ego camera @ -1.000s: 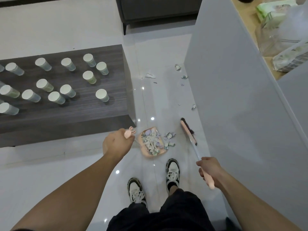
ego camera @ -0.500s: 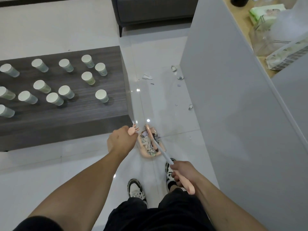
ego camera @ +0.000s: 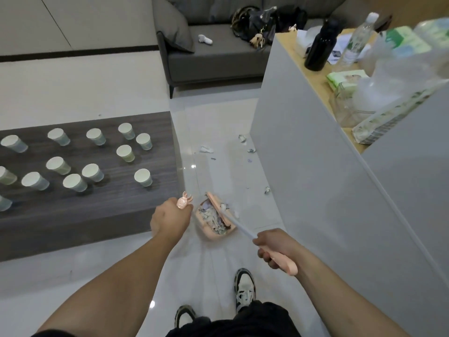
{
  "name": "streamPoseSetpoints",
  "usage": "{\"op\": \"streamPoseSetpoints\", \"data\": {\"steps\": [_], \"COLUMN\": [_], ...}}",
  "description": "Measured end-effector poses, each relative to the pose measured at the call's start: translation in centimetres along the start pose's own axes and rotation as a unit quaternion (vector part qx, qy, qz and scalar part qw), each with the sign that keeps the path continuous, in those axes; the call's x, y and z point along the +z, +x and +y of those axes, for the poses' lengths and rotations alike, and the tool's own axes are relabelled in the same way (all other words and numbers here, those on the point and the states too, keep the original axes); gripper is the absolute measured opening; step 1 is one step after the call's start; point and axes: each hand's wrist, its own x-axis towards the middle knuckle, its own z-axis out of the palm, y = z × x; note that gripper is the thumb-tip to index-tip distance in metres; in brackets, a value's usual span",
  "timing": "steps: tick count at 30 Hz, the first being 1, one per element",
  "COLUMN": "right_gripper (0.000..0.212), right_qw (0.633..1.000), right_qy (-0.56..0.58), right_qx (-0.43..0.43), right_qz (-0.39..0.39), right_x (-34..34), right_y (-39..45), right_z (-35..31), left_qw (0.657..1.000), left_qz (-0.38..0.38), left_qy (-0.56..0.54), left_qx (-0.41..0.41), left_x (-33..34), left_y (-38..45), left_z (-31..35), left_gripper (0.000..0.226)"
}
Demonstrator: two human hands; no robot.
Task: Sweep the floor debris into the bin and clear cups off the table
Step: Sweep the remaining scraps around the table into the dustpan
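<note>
The left hand (ego camera: pixel 170 218) is clenched around the pink dustpan handle (ego camera: pixel 183 203); the right hand (ego camera: pixel 273 246) grips the broom (ego camera: pixel 239 227), its head lying in the scrap-filled dustpan (ego camera: pixel 215 221). Loose debris (ego camera: pixel 206 149) lies on the floor beyond. Paper cups (ego camera: pixel 143 177) stand on the dark surface (ego camera: pixel 109 207).

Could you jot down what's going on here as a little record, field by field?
left hand: grips the dustpan handle
right hand: grips the broom handle
dustpan: pink, on the floor, holding paper scraps
broom head: resting over the dustpan
loose scraps: still on the floor beyond the pan, near the white cabinet
paper cups: many, upright on the dark table
bin: not in view
</note>
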Motion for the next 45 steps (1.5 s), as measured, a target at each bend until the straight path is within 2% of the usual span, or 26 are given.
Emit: {"op": "streamPoseSetpoints", "data": {"steps": [6,11,18,21,25,29,31,33,36,40,45], "right_gripper": [0.009,0.009,0.014,0.01,0.017,0.008,0.004,0.011,0.01,0.007,0.005], "right_qw": [0.999,0.997,0.991,0.983,0.969,0.954,0.949,0.943,0.937,0.951,0.991], "right_qy": [0.024,0.047,0.082,0.122,0.195,0.267,0.299,0.325,0.344,0.305,0.131], "right_qx": [-0.025,-0.039,-0.01,0.009,0.037,0.052,0.052,0.053,0.05,0.033,-0.015], "right_qz": [0.013,0.047,0.11,0.134,0.144,0.124,0.091,0.051,-0.014,-0.045,0.017], "right_x": [-4.1,-6.5,-7.5,-7.1,-6.8,-5.7,-5.7,-6.3,-7.4,-7.7,-8.8], "right_y": [-0.2,0.4,1.9,2.6,4.5,6.2,6.7,7.2,7.7,7.7,6.9], "right_z": [-4.4,-5.3,-1.6,0.4,2.7,3.1,2.5,1.7,0.5,-1.0,-2.4], "left_qw": [1.0,0.999,0.999,0.998,0.997,0.996,0.996,0.996,0.996,0.996,0.994], "left_qz": [0.01,0.007,0.0,-0.004,0.004,0.014,0.016,0.019,0.027,0.036,0.054], "left_qy": [0.006,0.03,0.054,0.069,0.083,0.088,0.085,0.074,0.064,0.052,0.02], "left_qx": [0.009,0.012,0.003,0.004,-0.005,-0.019,-0.028,-0.041,-0.063,-0.069,-0.092], "left_x": [-0.2,0.4,1.6,1.7,1.8,2.1,2.2,2.2,2.0,1.9,2.3], "left_y": [1.6,2.0,1.3,1.0,0.7,0.4,0.1,-0.2,-0.1,0.3,0.9], "left_z": [2.7,4.2,4.0,3.8,3.5,3.0,3.0,3.2,3.8,5.1,7.7], "left_gripper": [0.029,0.031,0.026,0.028,0.035,0.036,0.033,0.03,0.028,0.027,0.029]}}
